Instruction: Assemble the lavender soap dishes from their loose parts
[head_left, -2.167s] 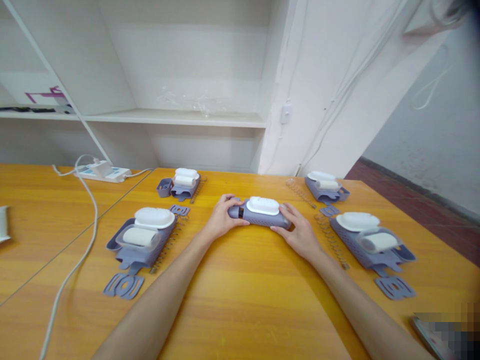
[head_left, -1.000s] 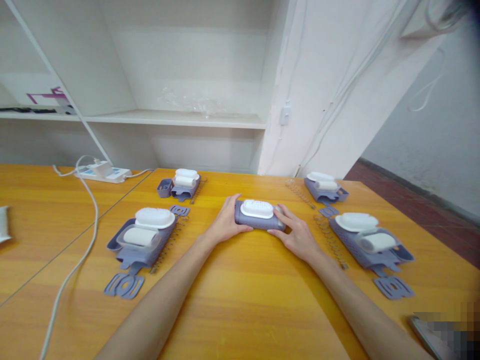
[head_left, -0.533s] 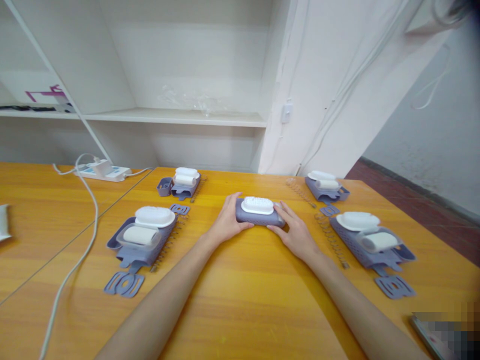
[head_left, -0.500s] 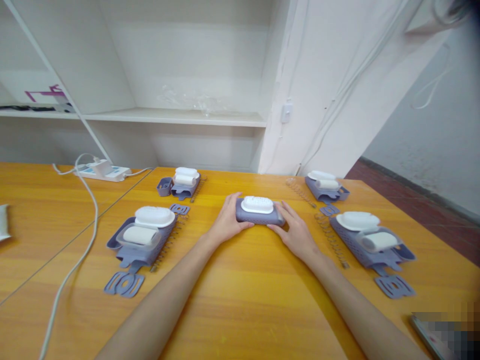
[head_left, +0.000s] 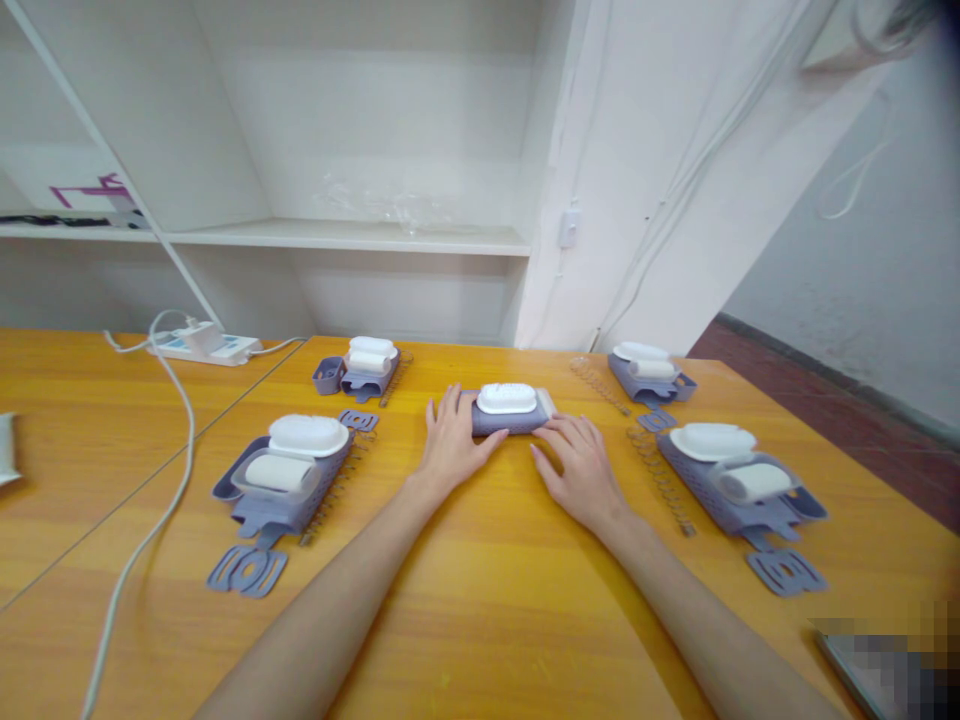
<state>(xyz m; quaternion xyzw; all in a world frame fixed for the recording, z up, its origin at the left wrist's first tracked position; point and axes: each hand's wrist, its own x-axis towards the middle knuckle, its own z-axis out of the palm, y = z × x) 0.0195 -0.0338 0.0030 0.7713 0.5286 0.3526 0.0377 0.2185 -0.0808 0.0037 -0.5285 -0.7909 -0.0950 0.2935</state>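
Purple-grey holder (head_left: 504, 425): shifted slightly left and farther since the earlier frame; at the table's (head_left: 480, 580) far middle.
Left hand (head_left: 451, 440): palm down, spread wide over the left end; firmness, cannot tell.
Right hand (head_left: 581, 465): loosely bent at the near right corner, thumb apart.
Holder's look: perforated, lying lengthwise, white ribbed dish (head_left: 507, 399) on top.

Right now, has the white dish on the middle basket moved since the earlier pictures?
Yes: the white dish, with the middle basket beneath it, sits slightly farther away, closer to the fixed back edge of the table.
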